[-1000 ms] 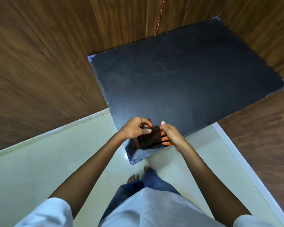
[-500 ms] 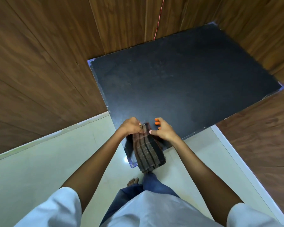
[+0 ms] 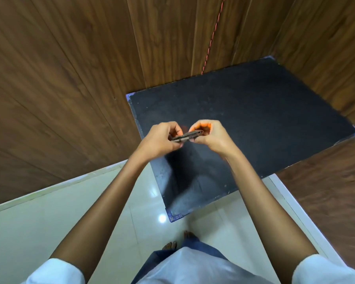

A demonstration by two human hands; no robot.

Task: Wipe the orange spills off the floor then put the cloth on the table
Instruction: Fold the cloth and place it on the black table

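Observation:
A dark brown cloth [image 3: 188, 136], folded into a thin flat bundle, is held edge-on in the air above the black table [image 3: 264, 119]. My left hand [image 3: 162, 140] pinches its left end. My right hand [image 3: 208, 134] pinches its right end, and its fingertips are stained orange. A faint orange smear [image 3: 183, 127] shows on the tabletop just behind the cloth. No orange spill is visible on the pale tiled floor [image 3: 49, 222].
The table fills a corner between dark wooden wall panels [image 3: 70, 78]. A red cord [image 3: 211, 37] runs down the back wall. A white skirting edge [image 3: 291, 201] borders the floor at the right. My bare feet [image 3: 178, 240] stand near the table's front corner.
The cloth hung open over the table's front corner half a second ago; now it is folded thin, raised, and held further over the tabletop by both hands.

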